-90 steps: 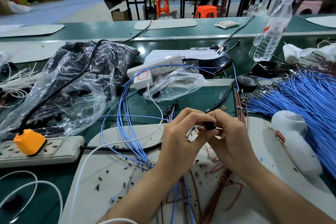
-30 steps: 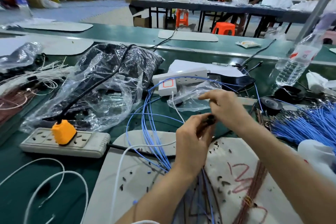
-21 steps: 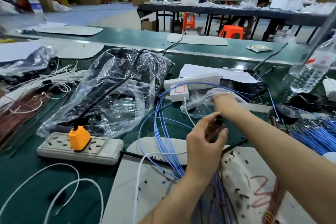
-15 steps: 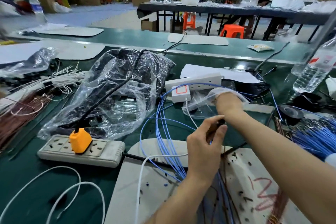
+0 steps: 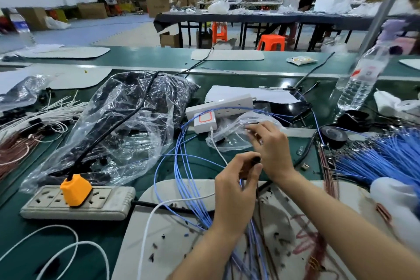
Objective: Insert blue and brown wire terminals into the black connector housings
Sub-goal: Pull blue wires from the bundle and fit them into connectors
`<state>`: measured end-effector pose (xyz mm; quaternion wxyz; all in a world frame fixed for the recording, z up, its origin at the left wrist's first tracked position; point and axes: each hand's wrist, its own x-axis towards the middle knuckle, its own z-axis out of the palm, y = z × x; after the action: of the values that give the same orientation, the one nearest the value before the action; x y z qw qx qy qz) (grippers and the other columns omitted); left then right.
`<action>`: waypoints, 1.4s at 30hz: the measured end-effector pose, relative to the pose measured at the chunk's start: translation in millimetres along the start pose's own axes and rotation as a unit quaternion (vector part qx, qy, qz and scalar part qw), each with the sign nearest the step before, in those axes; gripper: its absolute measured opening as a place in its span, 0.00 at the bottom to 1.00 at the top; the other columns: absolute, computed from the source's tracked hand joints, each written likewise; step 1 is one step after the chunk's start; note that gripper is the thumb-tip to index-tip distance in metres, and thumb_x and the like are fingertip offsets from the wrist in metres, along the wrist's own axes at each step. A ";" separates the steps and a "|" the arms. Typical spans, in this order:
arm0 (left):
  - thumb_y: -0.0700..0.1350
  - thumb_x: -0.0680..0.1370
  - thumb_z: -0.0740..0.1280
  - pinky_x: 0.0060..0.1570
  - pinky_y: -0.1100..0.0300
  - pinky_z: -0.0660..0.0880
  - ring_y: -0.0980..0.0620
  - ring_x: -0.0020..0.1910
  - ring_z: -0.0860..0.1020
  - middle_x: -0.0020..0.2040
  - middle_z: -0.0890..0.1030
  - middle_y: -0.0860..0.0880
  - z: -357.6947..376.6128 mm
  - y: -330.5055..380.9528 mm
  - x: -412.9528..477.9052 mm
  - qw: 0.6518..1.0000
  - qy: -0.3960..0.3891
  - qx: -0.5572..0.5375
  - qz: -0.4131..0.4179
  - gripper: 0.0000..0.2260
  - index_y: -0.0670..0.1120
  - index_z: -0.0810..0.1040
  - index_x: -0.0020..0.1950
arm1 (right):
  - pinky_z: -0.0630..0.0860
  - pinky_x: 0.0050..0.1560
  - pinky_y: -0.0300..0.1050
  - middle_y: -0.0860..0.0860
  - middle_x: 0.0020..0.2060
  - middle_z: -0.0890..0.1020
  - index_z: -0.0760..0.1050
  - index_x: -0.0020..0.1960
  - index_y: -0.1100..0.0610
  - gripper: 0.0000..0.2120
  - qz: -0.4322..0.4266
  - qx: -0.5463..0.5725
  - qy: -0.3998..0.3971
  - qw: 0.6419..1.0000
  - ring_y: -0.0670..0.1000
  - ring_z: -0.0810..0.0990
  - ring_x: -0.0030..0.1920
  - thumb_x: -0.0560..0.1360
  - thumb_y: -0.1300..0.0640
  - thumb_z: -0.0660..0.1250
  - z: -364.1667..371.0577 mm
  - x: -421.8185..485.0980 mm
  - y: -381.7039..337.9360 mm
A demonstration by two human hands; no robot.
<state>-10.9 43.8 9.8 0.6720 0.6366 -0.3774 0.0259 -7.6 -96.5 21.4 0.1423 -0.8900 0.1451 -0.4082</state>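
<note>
My left hand [image 5: 235,188] grips a small black connector housing [image 5: 256,159] above the white mat [image 5: 172,241]. Blue wires [image 5: 193,191] and brown wires trail from that hand toward me. Just behind it, my right hand [image 5: 271,149] has its fingertips bunched at the mouth of a small clear bag [image 5: 229,136], pinching a small dark piece that is blurred. A thick bundle of loose blue wires [image 5: 377,157] lies at the right, with brown wires [image 5: 327,168] beside it.
A large clear bag of black parts [image 5: 127,118] fills the left-centre. A grey power strip [image 5: 109,200] with an orange plug [image 5: 76,190] lies front left. Behind the hands are a white power strip [image 5: 227,103], a tape roll [image 5: 334,135] and a water bottle [image 5: 361,79].
My hands, together at first, separated. My right hand reached forward into the small clear bag and now has drawn back to its mouth. My left hand kept hold of the housing and wires.
</note>
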 end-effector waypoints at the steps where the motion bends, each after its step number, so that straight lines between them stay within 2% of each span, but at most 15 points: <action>1: 0.39 0.77 0.67 0.46 0.70 0.74 0.62 0.44 0.80 0.44 0.82 0.55 0.9 0.4 -0.7 1.000 -0.005 0.010 0.016 0.06 0.45 0.80 0.53 | 0.76 0.45 0.41 0.55 0.43 0.81 0.81 0.49 0.63 0.05 0.010 0.054 0.021 0.998 0.52 0.80 0.42 0.74 0.64 0.70 -9.6 -8.0 -3.6; 3: 0.38 0.76 0.68 0.47 0.70 0.74 0.63 0.45 0.80 0.45 0.82 0.55 0.9 0.4 -1.9 0.999 -0.021 0.020 0.033 0.07 0.44 0.79 0.53 | 0.71 0.45 0.28 0.49 0.42 0.80 0.82 0.48 0.59 0.04 0.071 0.143 0.039 0.986 0.43 0.78 0.41 0.73 0.64 0.71 -29.1 -24.4 -10.2; 4: 0.38 0.76 0.67 0.47 0.70 0.75 0.63 0.45 0.80 0.46 0.82 0.55 1.7 0.5 -2.6 0.999 -0.032 0.022 0.035 0.07 0.44 0.79 0.53 | 0.71 0.45 0.26 0.47 0.42 0.80 0.82 0.47 0.56 0.05 0.111 0.177 0.042 0.977 0.40 0.78 0.42 0.73 0.63 0.71 -39.4 -33.3 -12.1; 9: 0.38 0.77 0.65 0.48 0.68 0.76 0.59 0.47 0.81 0.46 0.83 0.51 6.7 1.9 -6.7 0.996 -0.078 0.014 0.035 0.06 0.44 0.79 0.53 | 0.76 0.44 0.32 0.47 0.38 0.84 0.82 0.44 0.50 0.08 0.253 0.338 0.044 0.905 0.44 0.83 0.41 0.72 0.63 0.72 -80.0 -72.4 -17.8; 12: 0.37 0.77 0.65 0.49 0.66 0.77 0.59 0.48 0.82 0.48 0.83 0.51 8.6 3.5 -8.5 0.995 -0.091 0.003 0.027 0.08 0.47 0.78 0.53 | 0.78 0.40 0.33 0.50 0.35 0.85 0.81 0.43 0.52 0.08 0.266 0.413 0.070 0.868 0.47 0.84 0.36 0.70 0.64 0.71 -95.6 -79.9 -26.2; 15: 0.36 0.76 0.65 0.48 0.68 0.75 0.60 0.48 0.81 0.48 0.83 0.52 10.9 8.8 -10.7 0.995 -0.094 -0.013 0.022 0.09 0.48 0.77 0.53 | 0.76 0.40 0.29 0.48 0.37 0.85 0.81 0.44 0.53 0.07 0.220 0.400 0.073 0.887 0.44 0.84 0.38 0.68 0.62 0.72 -105.2 -80.1 -34.2; 18: 0.36 0.77 0.65 0.47 0.72 0.73 0.63 0.47 0.80 0.48 0.82 0.55 11.8 13.0 -11.8 0.994 -0.108 -0.004 0.018 0.11 0.51 0.75 0.52 | 0.74 0.41 0.29 0.49 0.40 0.84 0.82 0.45 0.53 0.11 0.185 0.379 0.056 0.905 0.45 0.83 0.40 0.70 0.68 0.72 -106.1 -81.7 -34.1; 20: 0.35 0.77 0.64 0.47 0.71 0.74 0.62 0.47 0.80 0.47 0.82 0.55 10.6 13.2 -12.3 0.993 -0.114 0.004 0.014 0.12 0.53 0.75 0.52 | 0.75 0.42 0.31 0.51 0.40 0.83 0.82 0.44 0.54 0.13 0.169 0.380 0.042 0.908 0.47 0.83 0.41 0.70 0.71 0.71 -105.3 -83.1 -32.0; 22: 0.36 0.77 0.64 0.47 0.69 0.75 0.60 0.47 0.80 0.47 0.82 0.55 10.3 12.4 -12.2 0.993 -0.117 0.011 0.010 0.12 0.53 0.75 0.52 | 0.74 0.42 0.29 0.53 0.41 0.81 0.82 0.43 0.57 0.14 0.153 0.371 0.026 0.916 0.43 0.81 0.40 0.69 0.75 0.70 -104.4 -83.7 -31.0; 27: 0.35 0.77 0.65 0.49 0.64 0.76 0.57 0.47 0.80 0.47 0.82 0.50 11.5 6.9 -11.9 0.991 -0.130 0.023 0.008 0.08 0.43 0.77 0.54 | 0.73 0.41 0.28 0.51 0.39 0.82 0.83 0.44 0.57 0.11 0.159 0.362 0.017 0.918 0.42 0.81 0.39 0.70 0.72 0.71 -103.0 -83.4 -29.7; 31: 0.36 0.77 0.64 0.49 0.61 0.77 0.57 0.47 0.79 0.47 0.81 0.51 11.8 7.8 -11.6 0.989 -0.138 0.043 0.019 0.08 0.43 0.78 0.55 | 0.75 0.41 0.29 0.47 0.37 0.84 0.81 0.43 0.56 0.11 0.170 0.368 0.015 0.914 0.41 0.82 0.38 0.70 0.71 0.71 -102.0 -83.9 -28.8; 34: 0.35 0.76 0.66 0.50 0.63 0.75 0.59 0.47 0.78 0.47 0.81 0.51 10.7 10.3 -10.5 0.988 -0.135 0.063 0.039 0.08 0.42 0.79 0.54 | 0.76 0.44 0.32 0.48 0.39 0.82 0.81 0.43 0.55 0.13 0.132 0.298 0.013 0.945 0.43 0.82 0.40 0.69 0.72 0.72 -100.6 -84.6 -25.9; 38: 0.41 0.74 0.68 0.52 0.45 0.73 0.60 0.48 0.79 0.48 0.82 0.55 8.7 9.6 -9.6 0.986 -0.124 0.104 0.038 0.09 0.46 0.82 0.54 | 0.75 0.46 0.32 0.50 0.41 0.80 0.82 0.45 0.60 0.07 0.037 0.165 0.006 0.986 0.44 0.79 0.42 0.70 0.69 0.72 -101.3 -83.2 -21.7; 40: 0.40 0.74 0.68 0.52 0.42 0.74 0.57 0.48 0.80 0.48 0.83 0.54 8.0 10.6 -8.5 0.988 -0.129 0.078 0.013 0.10 0.46 0.82 0.54 | 0.76 0.46 0.32 0.49 0.40 0.81 0.82 0.45 0.58 0.08 0.061 0.204 -0.016 0.977 0.44 0.80 0.42 0.70 0.70 0.72 -104.5 -81.8 -19.6; 42: 0.42 0.73 0.69 0.52 0.40 0.74 0.57 0.47 0.81 0.47 0.84 0.54 6.6 12.7 -7.1 0.989 -0.130 0.065 -0.009 0.11 0.49 0.83 0.54 | 0.77 0.44 0.32 0.49 0.38 0.83 0.82 0.44 0.56 0.11 0.142 0.316 -0.045 0.937 0.43 0.82 0.40 0.69 0.71 0.72 -108.6 -78.5 -17.8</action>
<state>-25.7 43.6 15.9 0.5744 0.6803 -0.4536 -0.0382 -137.5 -65.5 42.3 0.4792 -0.7864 0.1272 -0.3683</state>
